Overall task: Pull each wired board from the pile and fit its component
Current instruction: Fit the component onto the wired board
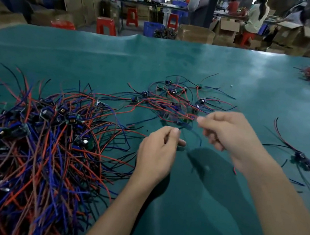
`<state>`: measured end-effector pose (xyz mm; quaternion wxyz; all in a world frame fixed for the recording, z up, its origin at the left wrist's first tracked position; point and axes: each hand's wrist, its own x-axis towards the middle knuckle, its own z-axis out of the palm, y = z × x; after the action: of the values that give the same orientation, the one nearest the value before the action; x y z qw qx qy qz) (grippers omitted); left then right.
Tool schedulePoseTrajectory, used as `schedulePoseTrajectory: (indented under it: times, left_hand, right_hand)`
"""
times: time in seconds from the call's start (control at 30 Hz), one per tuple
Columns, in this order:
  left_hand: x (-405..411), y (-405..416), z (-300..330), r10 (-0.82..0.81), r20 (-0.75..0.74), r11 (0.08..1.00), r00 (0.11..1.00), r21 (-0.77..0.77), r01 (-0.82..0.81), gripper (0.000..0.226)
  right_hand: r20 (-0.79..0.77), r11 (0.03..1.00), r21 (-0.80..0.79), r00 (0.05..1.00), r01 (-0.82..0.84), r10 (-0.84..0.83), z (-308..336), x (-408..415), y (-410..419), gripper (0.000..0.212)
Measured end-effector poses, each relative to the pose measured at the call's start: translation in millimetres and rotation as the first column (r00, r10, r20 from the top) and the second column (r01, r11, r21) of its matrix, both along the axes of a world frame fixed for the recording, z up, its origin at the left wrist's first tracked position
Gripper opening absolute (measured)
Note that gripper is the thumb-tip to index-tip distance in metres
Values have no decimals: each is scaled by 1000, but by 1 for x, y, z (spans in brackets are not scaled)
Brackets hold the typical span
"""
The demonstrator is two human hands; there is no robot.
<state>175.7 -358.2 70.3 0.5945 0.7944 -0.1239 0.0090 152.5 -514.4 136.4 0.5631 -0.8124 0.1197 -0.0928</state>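
Pile (32, 139) at left; both hands (156, 154) (231, 137) raised, fingers curled, maybe pinching wires

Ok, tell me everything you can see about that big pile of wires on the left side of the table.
The big pile is a dense tangle of thin red, blue and black insulated wires, with small dark boards and boxy components scattered through its upper part. It lies loosely heaped on the green table cover, spreading to the picture's left and bottom edges. Loose wire ends stick out around it. Neither hand touches it; the left hand is just to its right.
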Motion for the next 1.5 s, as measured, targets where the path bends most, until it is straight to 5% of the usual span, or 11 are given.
schedulePoseTrajectory:
  times: [0.13,0.33,0.47,0.53,0.63,0.7,0.77,0.93,1.13,1.5]
  left_hand:
    - [-2,0,2,24,-1,999,1000,21,-24,51]
    - [-3,3,1,10,18,999,1000,-39,-10,24]
    - [-8,2,2,-9,-5,1000,1000,-21,9,19]
    - [-10,1,1,-49,30,997,998,69,46,25]
    - [-12,2,1,-127,117,967,985,234,97,26]
    - [-12,2,1,-153,115,963,981,242,122,28]
    - [-12,1,1,-149,87,981,985,135,137,31]
    - [-13,3,8,-196,16,960,981,-203,195,18]
    - [-12,3,11,-254,21,923,967,-294,249,14]
    - [-7,7,4,-318,42,920,947,-229,319,20]
  right_hand:
    - [-121,922,177,922,-345,368,-13,-29,7,24]
    - [-274,834,-10,804,-551,528,-14,-33,1,18]
    - [92,994,-32,990,-101,104,-21,-23,-1,18]
    - [272,978,-172,960,119,-69,-28,-15,5,14]
    - [264,903,-399,963,159,-52,-37,-12,16,14]
    - [200,959,-259,978,118,-66,-38,-11,16,7]
    - [168,994,48,980,99,-106,-34,-12,13,6]
    - [135,820,571,990,-49,-35,-23,-18,11,12]
    - [167,838,539,986,-80,-13,-28,-18,20,8]
    - [7,722,681,987,-124,163,-29,-14,-1,48]
